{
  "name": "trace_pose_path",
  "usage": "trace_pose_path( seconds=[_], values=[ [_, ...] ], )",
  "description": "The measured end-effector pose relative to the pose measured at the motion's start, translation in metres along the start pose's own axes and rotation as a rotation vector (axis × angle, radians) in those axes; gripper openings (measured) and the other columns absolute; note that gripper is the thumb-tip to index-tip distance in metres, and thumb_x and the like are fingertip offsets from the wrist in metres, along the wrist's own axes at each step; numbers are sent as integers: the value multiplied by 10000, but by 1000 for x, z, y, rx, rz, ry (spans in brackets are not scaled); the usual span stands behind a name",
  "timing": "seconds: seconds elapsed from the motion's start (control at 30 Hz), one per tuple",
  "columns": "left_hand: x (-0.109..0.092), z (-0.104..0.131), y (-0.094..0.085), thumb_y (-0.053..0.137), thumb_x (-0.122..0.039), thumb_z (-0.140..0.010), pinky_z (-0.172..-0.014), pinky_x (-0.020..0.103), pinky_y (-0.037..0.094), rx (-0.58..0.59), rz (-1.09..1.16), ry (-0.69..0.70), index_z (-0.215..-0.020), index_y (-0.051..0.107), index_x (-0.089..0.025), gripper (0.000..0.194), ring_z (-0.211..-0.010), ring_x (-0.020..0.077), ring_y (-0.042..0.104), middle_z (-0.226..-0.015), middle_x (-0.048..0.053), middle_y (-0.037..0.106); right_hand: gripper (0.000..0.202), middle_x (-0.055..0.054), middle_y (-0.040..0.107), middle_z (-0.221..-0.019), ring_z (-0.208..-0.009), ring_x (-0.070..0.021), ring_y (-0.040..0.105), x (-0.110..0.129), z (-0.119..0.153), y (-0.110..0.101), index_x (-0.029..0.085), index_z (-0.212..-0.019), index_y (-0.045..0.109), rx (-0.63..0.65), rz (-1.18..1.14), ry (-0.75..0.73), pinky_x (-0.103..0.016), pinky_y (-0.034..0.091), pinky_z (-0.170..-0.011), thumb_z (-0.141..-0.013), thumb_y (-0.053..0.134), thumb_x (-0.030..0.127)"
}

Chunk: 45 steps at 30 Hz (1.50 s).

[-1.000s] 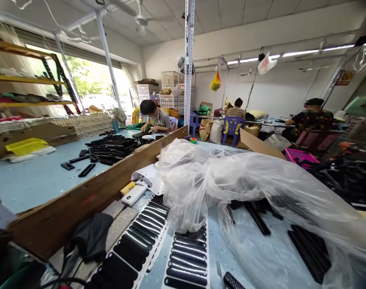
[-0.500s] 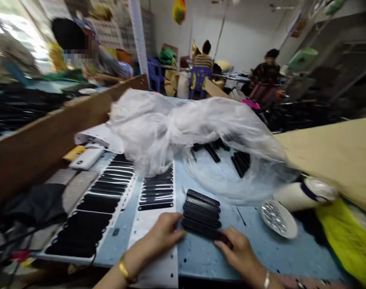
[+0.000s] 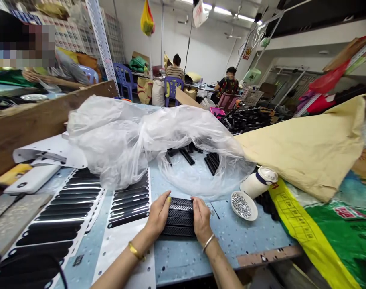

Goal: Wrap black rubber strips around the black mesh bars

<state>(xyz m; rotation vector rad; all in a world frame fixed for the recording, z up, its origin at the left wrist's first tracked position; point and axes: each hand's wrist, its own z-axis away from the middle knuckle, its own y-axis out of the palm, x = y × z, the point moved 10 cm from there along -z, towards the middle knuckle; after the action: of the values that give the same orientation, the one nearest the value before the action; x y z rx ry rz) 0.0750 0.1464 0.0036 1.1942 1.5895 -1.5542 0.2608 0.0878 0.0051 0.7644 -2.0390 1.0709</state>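
Observation:
Several black strips (image 3: 179,218) with a textured, mesh-like surface lie side by side in a neat row on the blue speckled table (image 3: 183,257). My left hand (image 3: 158,213) presses against their left ends, its fingers together and the thumb near the top strip. Against the right ends lies my right hand (image 3: 201,216), closed in the same way, so the row is gripped between both hands. Just left of my left hand is a white sheet (image 3: 125,245) carrying glossy black strips (image 3: 131,200) with holes at their ends.
Clear plastic bags (image 3: 170,128) cover the table's middle, with black pieces (image 3: 211,162) inside. On the right are a bowl of metal rings (image 3: 241,205), a white bottle (image 3: 256,182) and tan paper (image 3: 309,140). A wooden board (image 3: 50,108) edges the left. People sit beyond.
My hands have come in to both ends of the row, squaring up the strips that lay slightly uneven. The view has turned to the right.

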Motion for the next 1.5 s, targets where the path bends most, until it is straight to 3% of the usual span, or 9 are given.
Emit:
trace_pose_path(
  seconds=[0.2,0.37,0.5,0.67,0.77,0.9,1.0,1.13,1.5],
  values=[
    [-7,19,-18,365,-414,-943,-841,391,566,-59,-19,9,-1059,701,-134,452,-934,266,716,-1002,124,761,445,-85,721,-850,-805,-192,670,6,-8,3,167,-865,694,33,-15,-39,-306,540,-755,-1020,348,400],
    [0,45,-71,490,-358,-919,-1045,475,453,-103,-120,78,-1198,665,-164,382,-1233,309,580,-1246,125,682,331,-155,723,-1023,-961,-262,671,28,-3,-26,130,-1017,702,22,-28,-85,-413,521,-889,-973,474,366],
    [8,128,-88,598,-294,-879,-1077,493,416,30,-414,304,-1292,606,-238,417,-1346,327,456,-1336,112,623,217,-118,730,-965,-888,-237,693,95,34,-7,169,-1063,692,208,-84,-336,-354,581,-786,-916,532,159],
    [0,228,-111,526,-284,-896,-1005,415,487,-94,-359,319,-1155,662,-266,293,-1206,290,602,-1167,101,721,318,-132,711,-1060,-1016,-266,665,173,116,64,158,-1108,652,521,-170,-697,-409,579,-873,-834,520,64],
    [0,249,-146,599,-256,-847,-784,293,562,-243,-339,160,-978,705,-255,169,-846,220,723,-895,61,765,326,-175,683,-1153,-1122,-336,613,181,147,103,110,-1146,626,612,-92,-724,-518,546,-919,-829,554,126],
    [55,261,-191,721,-370,-731,-576,264,491,-414,-269,-409,-659,665,-183,208,-601,192,628,-631,32,673,340,-216,653,-1218,-1193,-416,551,174,165,125,80,-1141,628,682,15,-744,-601,516,-896,-829,623,214],
    [91,262,-161,755,-429,-686,-553,249,464,-294,294,-635,-738,704,-129,309,-600,187,627,-662,57,707,328,-198,640,-1256,-1230,-392,531,169,168,123,92,-1145,636,722,12,-749,-576,494,-934,-845,628,224],
    [88,253,-118,839,-346,-613,-609,244,485,-251,931,-651,-831,730,-118,334,-611,163,648,-723,69,743,342,-163,661,-1237,-1215,-373,550,168,163,117,142,-1154,664,729,-14,-704,-557,489,-935,-837,661,271],
    [77,230,-110,841,-258,-594,-573,199,437,-254,982,-623,-708,744,-129,197,-566,112,586,-637,18,699,171,-72,764,-1014,-1129,-333,628,153,148,130,276,-925,789,827,-359,-202,-586,470,-958,-822,652,267]
  ],
)
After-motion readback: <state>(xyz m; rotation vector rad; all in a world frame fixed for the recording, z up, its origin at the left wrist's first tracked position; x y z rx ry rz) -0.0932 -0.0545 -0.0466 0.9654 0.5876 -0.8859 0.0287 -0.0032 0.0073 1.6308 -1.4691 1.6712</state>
